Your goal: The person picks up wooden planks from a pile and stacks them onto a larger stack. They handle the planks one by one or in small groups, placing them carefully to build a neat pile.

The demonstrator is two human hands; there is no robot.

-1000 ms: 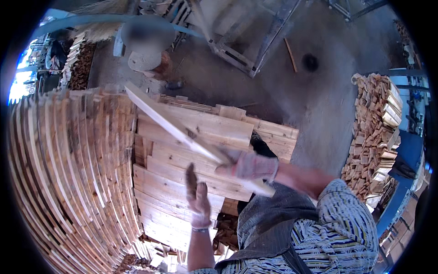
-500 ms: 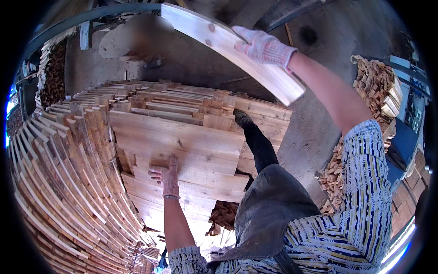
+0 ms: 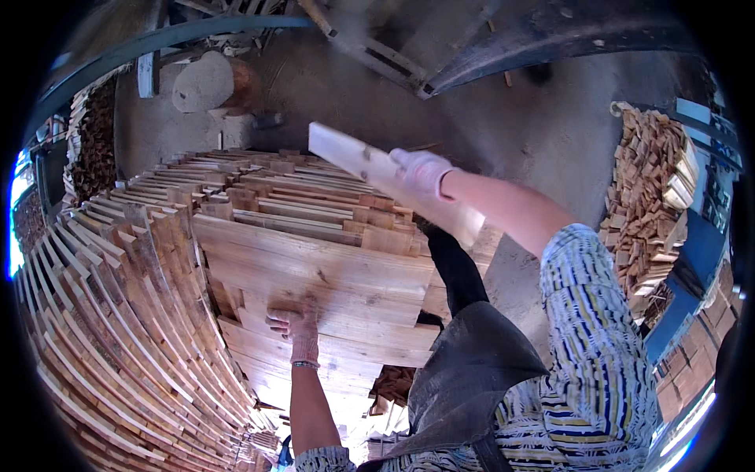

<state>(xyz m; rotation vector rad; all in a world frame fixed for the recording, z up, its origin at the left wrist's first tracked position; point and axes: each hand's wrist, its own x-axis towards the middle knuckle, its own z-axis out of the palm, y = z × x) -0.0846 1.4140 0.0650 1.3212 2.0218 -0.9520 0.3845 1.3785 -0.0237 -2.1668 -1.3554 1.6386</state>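
Upper centre, the gloved right hand (image 3: 425, 173) clamps its grip on a long, pale wooden plank (image 3: 368, 164); left of centre, the gloved left hand (image 3: 300, 329) rests, grip apart, on flat wooden boards (image 3: 354, 277).

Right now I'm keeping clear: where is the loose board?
In the head view, the loose board is in the right hand, just above picture centre, up and right from the left hand.

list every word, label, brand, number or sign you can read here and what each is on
None can be read.
Board in the right hand: only grain and knots show.
Wide boards by the left hand: no lettering visible.
Patterned sleeve: stripes, no legible text.
Items along the far right edge: too small and blurred to tell.
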